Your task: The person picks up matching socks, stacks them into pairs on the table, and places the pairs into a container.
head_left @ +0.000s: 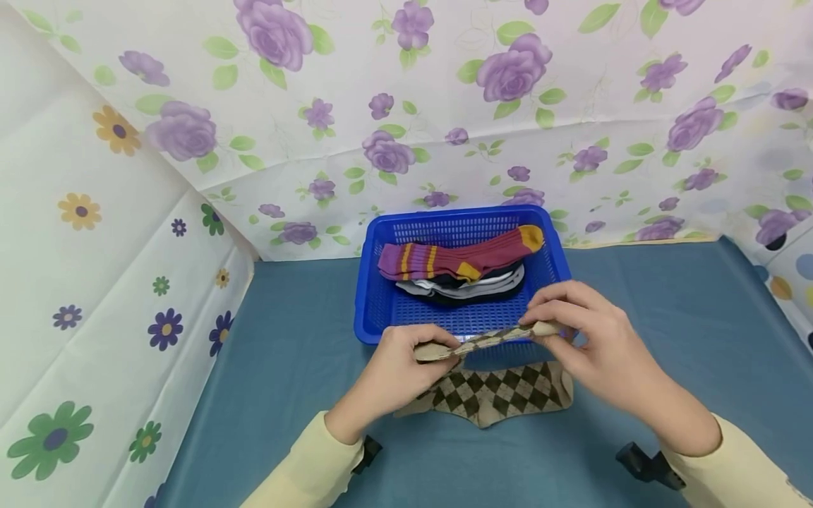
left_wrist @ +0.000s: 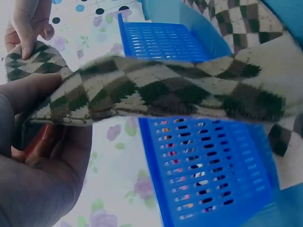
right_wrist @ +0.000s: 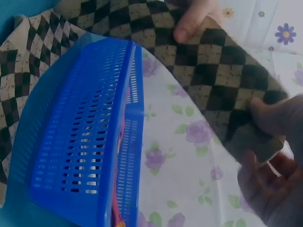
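Between both hands a beige sock (head_left: 492,340) with a dark diamond pattern is held up in the air, seen nearly edge-on in the head view. My left hand (head_left: 406,360) pinches one end of it between thumb and fingers. At the other end, my right hand (head_left: 587,331) pinches the fabric. The right wrist view shows the sock's patterned face (right_wrist: 213,71) stretched between the two hands. A matching diamond-patterned sock (head_left: 508,391) lies on the table beneath the hands, partly hidden by the left hand.
Just behind the hands stands a blue plastic basket (head_left: 368,282). It holds maroon, purple and yellow socks (head_left: 457,257) on top of grey, white and black socks (head_left: 483,288). A blue-green cloth (head_left: 279,395) covers the table, with flower-print sheets (head_left: 356,92) around it.
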`<state>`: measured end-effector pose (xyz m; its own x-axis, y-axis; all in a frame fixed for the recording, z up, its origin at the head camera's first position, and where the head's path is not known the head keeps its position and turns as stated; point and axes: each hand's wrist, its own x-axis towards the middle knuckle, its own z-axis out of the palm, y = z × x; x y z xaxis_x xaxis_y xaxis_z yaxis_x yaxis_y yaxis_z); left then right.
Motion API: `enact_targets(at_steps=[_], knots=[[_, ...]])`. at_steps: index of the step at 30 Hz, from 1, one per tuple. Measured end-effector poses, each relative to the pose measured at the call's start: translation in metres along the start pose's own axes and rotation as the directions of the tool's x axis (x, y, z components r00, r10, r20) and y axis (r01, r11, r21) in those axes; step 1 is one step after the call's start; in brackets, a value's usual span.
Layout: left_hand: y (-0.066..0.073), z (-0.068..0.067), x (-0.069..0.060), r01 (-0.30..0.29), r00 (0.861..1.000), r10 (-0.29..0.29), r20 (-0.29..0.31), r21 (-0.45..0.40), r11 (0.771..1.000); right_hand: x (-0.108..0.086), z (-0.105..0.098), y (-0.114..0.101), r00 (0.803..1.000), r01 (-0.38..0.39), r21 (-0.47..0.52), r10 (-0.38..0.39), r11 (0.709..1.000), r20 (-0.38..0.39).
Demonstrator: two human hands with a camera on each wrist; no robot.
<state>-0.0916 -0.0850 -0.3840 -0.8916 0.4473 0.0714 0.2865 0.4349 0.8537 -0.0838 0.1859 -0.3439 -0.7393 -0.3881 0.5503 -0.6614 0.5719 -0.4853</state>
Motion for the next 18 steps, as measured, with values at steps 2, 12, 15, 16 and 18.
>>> enact_targets(at_steps=[2, 12, 15, 16, 18], knots=[[-0.002, 0.002, -0.001, -0.008, 1.000, 0.008, 0.013, 0.013, 1.000, 0.002, 0.000, 0.000, 1.000, -0.004, -0.074, 0.003, 0.997, -0.011], [-0.009, 0.008, 0.000, 0.057, 0.969, -0.048, 0.243, -0.029, 0.998, 0.002, 0.004, -0.003, 0.995, -0.063, -0.065, 0.068, 0.996, 0.074], [-0.009, 0.009, 0.001, 0.065, 0.953, -0.051, 0.299, -0.036, 0.997, 0.001, 0.005, -0.002, 0.983, -0.082, -0.008, 0.082, 0.997, 0.167], [-0.008, 0.009, 0.002, 0.063, 0.955, -0.052, 0.291, -0.029, 0.998, 0.000, 0.006, -0.002, 0.977, -0.084, 0.013, 0.080, 0.996, 0.196], [-0.006, 0.012, 0.004, 0.051, 0.969, -0.053, 0.239, 0.016, 0.999, -0.001, 0.007, -0.003, 0.969, -0.082, 0.048, 0.068, 0.995, 0.239]])
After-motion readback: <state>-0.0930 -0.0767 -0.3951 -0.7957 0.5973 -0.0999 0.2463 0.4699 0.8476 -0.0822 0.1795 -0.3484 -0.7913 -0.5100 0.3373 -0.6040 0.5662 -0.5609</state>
